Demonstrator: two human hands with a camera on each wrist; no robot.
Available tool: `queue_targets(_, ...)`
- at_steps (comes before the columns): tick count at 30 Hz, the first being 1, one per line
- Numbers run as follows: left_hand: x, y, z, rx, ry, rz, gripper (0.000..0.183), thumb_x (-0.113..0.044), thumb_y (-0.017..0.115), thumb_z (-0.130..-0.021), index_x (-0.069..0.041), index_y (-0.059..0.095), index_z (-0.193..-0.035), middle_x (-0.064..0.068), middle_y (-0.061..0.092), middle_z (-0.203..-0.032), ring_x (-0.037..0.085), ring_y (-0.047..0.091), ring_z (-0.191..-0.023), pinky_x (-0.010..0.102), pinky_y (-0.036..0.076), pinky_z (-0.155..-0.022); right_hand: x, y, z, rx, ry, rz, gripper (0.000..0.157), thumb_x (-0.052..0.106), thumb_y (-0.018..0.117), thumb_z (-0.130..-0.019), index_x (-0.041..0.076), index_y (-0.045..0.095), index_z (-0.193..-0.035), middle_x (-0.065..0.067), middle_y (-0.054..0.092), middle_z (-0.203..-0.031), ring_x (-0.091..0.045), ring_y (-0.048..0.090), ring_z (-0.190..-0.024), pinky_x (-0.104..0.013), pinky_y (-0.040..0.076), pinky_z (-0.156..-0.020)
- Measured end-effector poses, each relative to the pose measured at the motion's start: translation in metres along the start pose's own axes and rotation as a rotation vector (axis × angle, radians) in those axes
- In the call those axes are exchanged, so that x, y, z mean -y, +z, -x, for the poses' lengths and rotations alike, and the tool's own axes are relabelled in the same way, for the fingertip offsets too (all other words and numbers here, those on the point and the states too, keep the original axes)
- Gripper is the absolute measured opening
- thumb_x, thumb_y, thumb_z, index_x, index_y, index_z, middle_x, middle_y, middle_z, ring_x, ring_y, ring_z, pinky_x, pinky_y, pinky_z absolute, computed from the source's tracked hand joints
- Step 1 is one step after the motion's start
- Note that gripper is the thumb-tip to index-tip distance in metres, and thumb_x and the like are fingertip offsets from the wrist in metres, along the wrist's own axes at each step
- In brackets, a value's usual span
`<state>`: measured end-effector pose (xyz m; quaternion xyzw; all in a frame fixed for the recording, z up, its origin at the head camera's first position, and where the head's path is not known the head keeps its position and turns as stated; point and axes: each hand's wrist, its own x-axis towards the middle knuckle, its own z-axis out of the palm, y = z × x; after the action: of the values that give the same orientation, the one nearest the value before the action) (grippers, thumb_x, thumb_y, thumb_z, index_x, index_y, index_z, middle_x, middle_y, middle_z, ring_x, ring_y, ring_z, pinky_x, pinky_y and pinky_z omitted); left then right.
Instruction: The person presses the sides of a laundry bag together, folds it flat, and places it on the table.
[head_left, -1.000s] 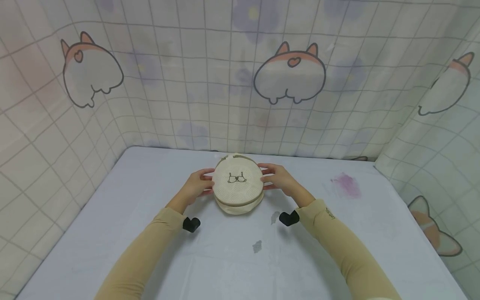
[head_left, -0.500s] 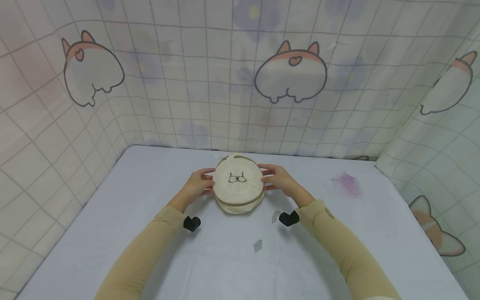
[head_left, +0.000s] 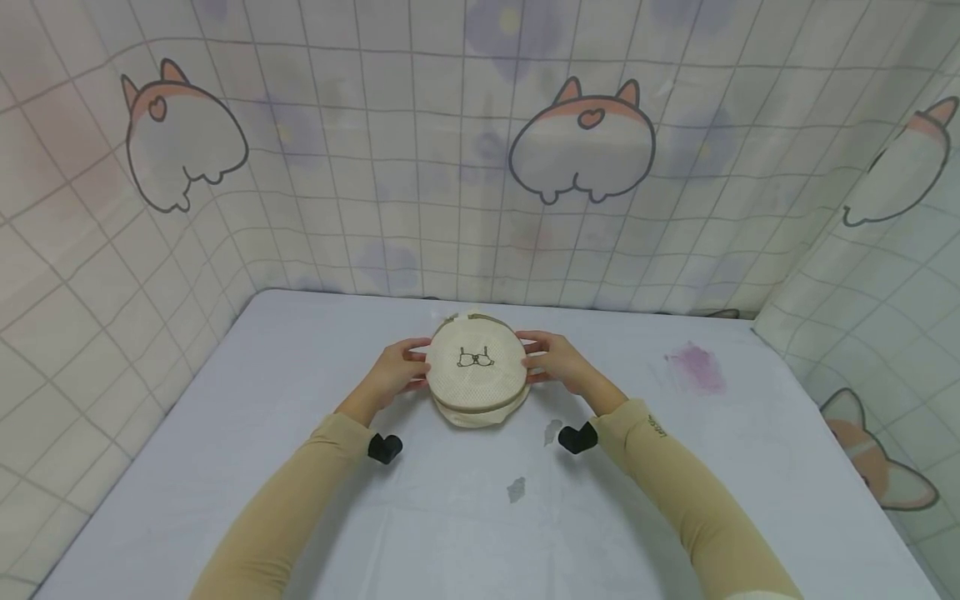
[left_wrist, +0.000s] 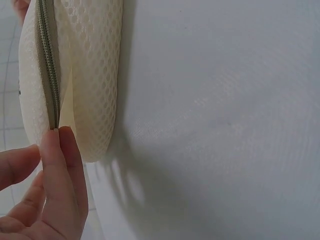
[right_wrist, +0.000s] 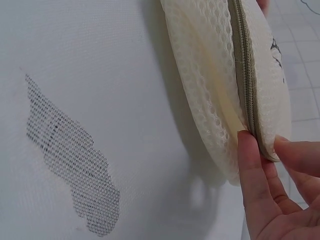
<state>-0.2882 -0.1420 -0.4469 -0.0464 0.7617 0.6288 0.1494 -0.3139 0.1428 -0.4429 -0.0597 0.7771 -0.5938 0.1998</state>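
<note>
A round cream mesh laundry bag [head_left: 476, 383] with a bra drawing on its top lies near the back of the table. My left hand [head_left: 392, 367] holds its left side, fingertips at the zipped edge. On the opposite side my right hand [head_left: 561, 360] does the same. The left wrist view shows the zipper [left_wrist: 47, 65] running down to the left fingers [left_wrist: 55, 155], with the honeycomb mesh wall beside it. In the right wrist view, the right thumb [right_wrist: 297, 155] and fingers pinch the bag's rim around the zipper.
The bag sits on a white-covered table [head_left: 450, 517] with grey worn patches [head_left: 516, 490] and a pink stain [head_left: 696, 367] to the right. A checked curtain [head_left: 420, 167] with cartoon dogs hangs close behind and along both sides.
The bag and both hands stay nearly where they were. Only the head view shifts very slightly.
</note>
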Motion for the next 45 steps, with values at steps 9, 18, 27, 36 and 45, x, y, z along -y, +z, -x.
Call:
queue_targets(9,0.0006,0.0009,-0.0022,-0.028,-0.023,-0.004,0.052,0.002,0.054,-0.09,-0.01,0.043,-0.138,0.017,0.052,-0.12,0.021,0.059,-0.089,0.029,0.052,-0.074,-0.0039,0.0014,-0.0041,-0.01,0.013,-0.016,0.056,-0.007,0.056,-0.088,0.008,0.04,-0.14,-0.02,0.046,-0.128,-0.023,0.058,-0.089,-0.037,0.054,-0.076)
queue_targets(18,0.0005,0.0034,0.0004,-0.023,-0.026,-0.022,0.05,0.002,0.053,-0.091,-0.008,0.042,-0.138,0.018,0.052,-0.119,0.02,0.059,-0.087,0.03,0.052,-0.075,-0.0065,0.0016,-0.0049,0.012,0.015,0.001,0.055,-0.007,0.056,-0.088,0.005,0.039,-0.139,-0.021,0.046,-0.126,-0.023,0.059,-0.087,-0.037,0.054,-0.075)
queue_targets(27,0.0043,0.0052,-0.0024,-0.04,-0.036,-0.023,0.05,0.004,0.055,-0.089,-0.008,0.044,-0.137,0.018,0.053,-0.117,0.017,0.06,-0.083,0.024,0.052,-0.067,-0.0063,0.0031,-0.0038,0.02,0.027,0.021,0.055,-0.006,0.056,-0.088,0.004,0.039,-0.139,-0.022,0.046,-0.127,-0.023,0.059,-0.086,-0.038,0.053,-0.076)
queue_targets(36,0.0055,0.0086,-0.0029,-0.069,-0.03,-0.032,0.051,0.006,0.056,-0.086,-0.009,0.048,-0.135,0.016,0.054,-0.109,0.015,0.058,-0.073,0.026,0.053,-0.065,-0.0047,0.0052,-0.0038,0.029,0.033,0.061,0.057,-0.011,0.054,-0.086,0.003,0.039,-0.139,-0.023,0.048,-0.124,-0.023,0.059,-0.083,-0.037,0.054,-0.073)
queue_targets(45,-0.0024,0.0073,-0.0044,-0.073,-0.037,-0.036,0.052,0.01,0.057,-0.085,-0.007,0.05,-0.133,0.015,0.051,-0.103,0.014,0.056,-0.067,0.026,0.053,-0.062,0.0016,0.008,-0.0052,-0.005,0.048,0.136,0.057,-0.01,0.053,-0.084,0.005,0.041,-0.138,-0.021,0.05,-0.124,-0.023,0.06,-0.083,-0.035,0.055,-0.071)
